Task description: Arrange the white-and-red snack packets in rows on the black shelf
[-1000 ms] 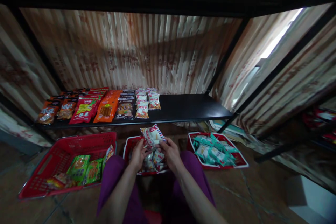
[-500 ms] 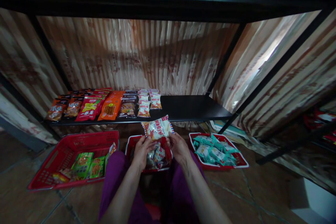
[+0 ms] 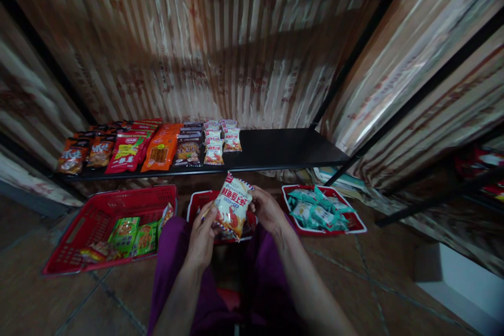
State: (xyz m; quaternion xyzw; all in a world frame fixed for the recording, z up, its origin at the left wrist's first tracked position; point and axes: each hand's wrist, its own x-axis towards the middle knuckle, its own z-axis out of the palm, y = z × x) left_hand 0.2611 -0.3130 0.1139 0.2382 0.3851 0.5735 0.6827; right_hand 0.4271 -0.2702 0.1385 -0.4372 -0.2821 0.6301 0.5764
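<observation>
I held the snack packet (image 3: 233,205) between both hands above the middle basket (image 3: 192,203), its printed face turned up toward me; its long axis ran away from me, the far striped end leaning slightly right and the near one hanging lower, toward my left; my left hand (image 3: 201,241) pinched the near left edge, thumb on the front; my right hand (image 3: 270,212), fingers curled, gripped the far right edge; the front edge of the shelf (image 3: 283,147) lay just beyond my fingertips, with bare room ahead and right of my right hand; both forearms reached forward, angled inward.
</observation>
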